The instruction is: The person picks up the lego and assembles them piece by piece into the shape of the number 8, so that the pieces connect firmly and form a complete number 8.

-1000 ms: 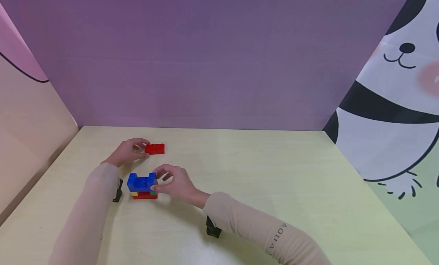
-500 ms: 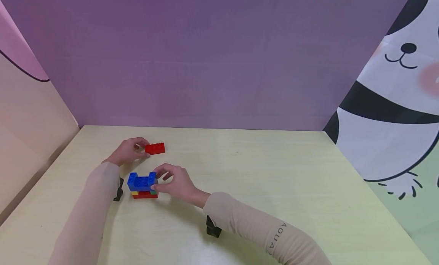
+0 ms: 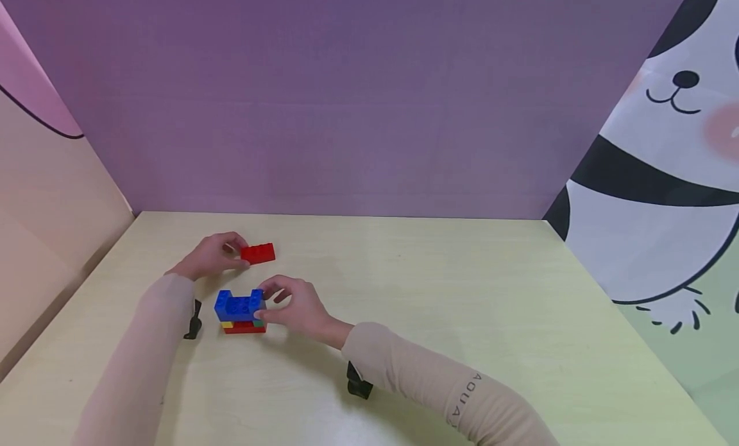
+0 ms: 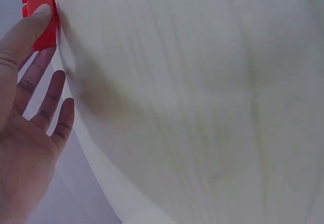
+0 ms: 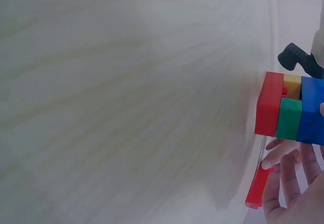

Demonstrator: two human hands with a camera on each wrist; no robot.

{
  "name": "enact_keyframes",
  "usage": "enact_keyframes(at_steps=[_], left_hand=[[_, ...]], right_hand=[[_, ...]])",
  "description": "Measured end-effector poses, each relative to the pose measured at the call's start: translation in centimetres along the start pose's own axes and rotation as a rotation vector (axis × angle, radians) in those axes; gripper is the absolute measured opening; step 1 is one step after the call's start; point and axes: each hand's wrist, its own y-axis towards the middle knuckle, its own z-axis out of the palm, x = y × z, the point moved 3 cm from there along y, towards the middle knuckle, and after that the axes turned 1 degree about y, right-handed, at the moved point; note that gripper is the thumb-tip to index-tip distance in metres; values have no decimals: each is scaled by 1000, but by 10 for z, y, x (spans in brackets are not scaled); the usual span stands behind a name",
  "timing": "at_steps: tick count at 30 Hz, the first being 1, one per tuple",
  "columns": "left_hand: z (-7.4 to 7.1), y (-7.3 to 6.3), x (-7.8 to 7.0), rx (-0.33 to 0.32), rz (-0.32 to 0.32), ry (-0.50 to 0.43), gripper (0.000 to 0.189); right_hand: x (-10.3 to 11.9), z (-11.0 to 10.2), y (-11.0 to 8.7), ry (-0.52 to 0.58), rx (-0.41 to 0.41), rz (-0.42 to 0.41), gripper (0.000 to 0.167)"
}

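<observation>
Near the far left of the table, my left hand (image 3: 212,257) pinches a red toy building brick (image 3: 260,253) by its left end. The left wrist view shows the thumb on this red brick (image 4: 41,16) with other fingers spread apart. Closer to me stands a small brick stack: a red brick (image 3: 245,329) at the bottom, yellow (image 5: 292,85) and green (image 5: 288,119) bricks in the middle, and a blue part (image 3: 239,308) with raised ends on top. My right hand (image 3: 303,310) holds the blue part's right end between thumb and fingers.
The pale wooden table (image 3: 450,317) extends to the right. A purple wall (image 3: 346,99) rises behind it, and a panda-print panel (image 3: 652,196) stands on the right. Black wrist devices (image 3: 359,382) hang under both sleeves.
The red brick in my left hand has turned to a slight slant and shifted a little left and toward me. My right hand and the stack stay almost where they were.
</observation>
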Motion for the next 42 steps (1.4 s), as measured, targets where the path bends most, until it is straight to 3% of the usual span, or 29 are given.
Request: enact_keyframes(at_steps=[11, 27, 42], left_hand=[[-10, -9, 6, 3, 70, 17, 45], [-23, -35, -1, 22, 168, 16, 44], [-35, -55, -8, -22, 243, 43, 43]], right_hand=[[0, -1, 0, 3, -2, 16, 33], [-3, 2, 3, 9, -14, 45, 33], [0, 4, 2, 3, -8, 40, 34]])
